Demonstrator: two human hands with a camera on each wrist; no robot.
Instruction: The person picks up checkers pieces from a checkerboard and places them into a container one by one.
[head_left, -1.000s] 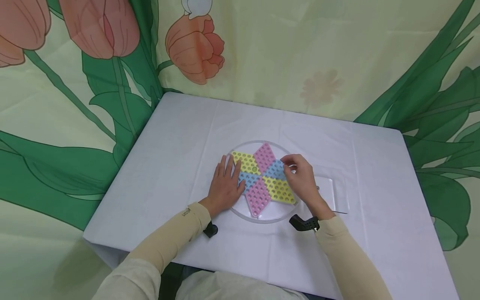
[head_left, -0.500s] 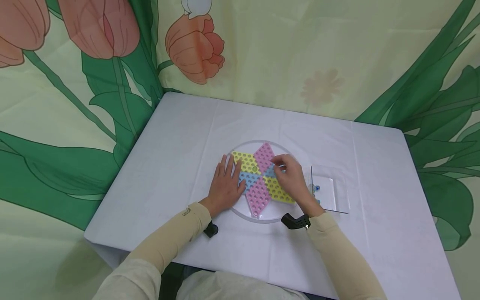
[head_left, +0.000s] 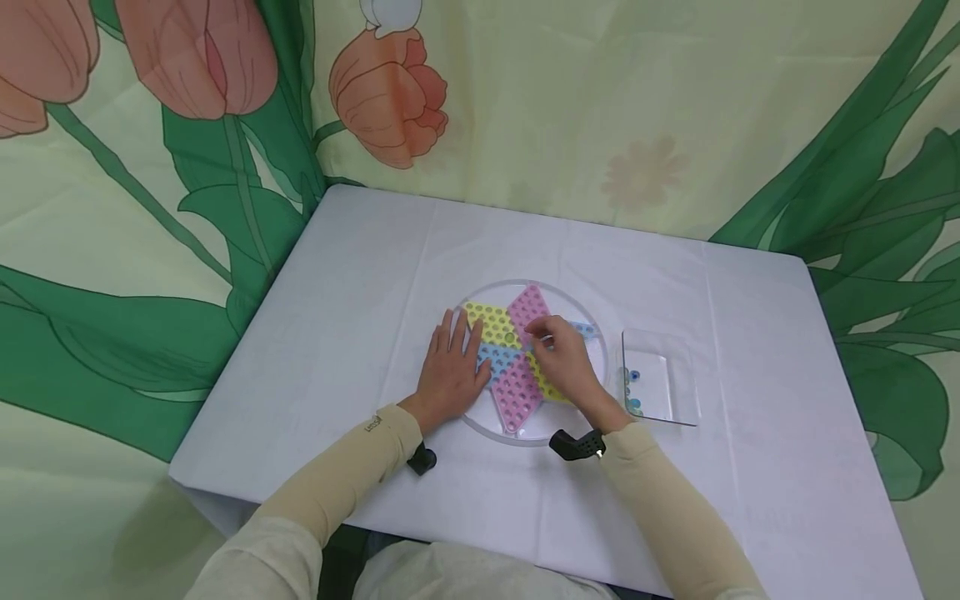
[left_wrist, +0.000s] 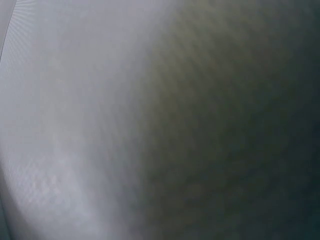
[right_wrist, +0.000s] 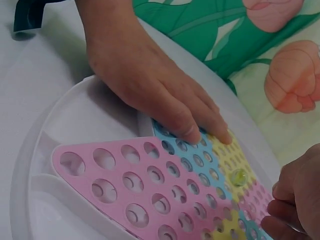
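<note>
A Chinese checkers board [head_left: 517, 396], round with a pink, yellow and blue star of holes, lies on the table. My left hand [head_left: 450, 371] rests flat on its left side, fingers spread; the right wrist view shows that left hand [right_wrist: 155, 85] with its fingertips on the blue and yellow parts. Over the middle right of the star is my right hand [head_left: 566, 354], thumb and fingers bent together near the pink and blue points. I cannot tell whether its fingertips hold anything. One yellow-green marble [right_wrist: 240, 177] sits in a yellow-section hole.
Right of the board stands a clear plastic box [head_left: 681, 392] with several blue and greenish marbles [head_left: 634, 404] along its left side. A white cloth covers the table [head_left: 360, 267]. A flower-printed curtain [head_left: 570, 125] hangs behind. The left wrist view is mostly blurred cloth and sleeve.
My right hand has moved left across the board from the blue right point toward the star's middle, uncovering the clear box. My left hand has stayed in place.
</note>
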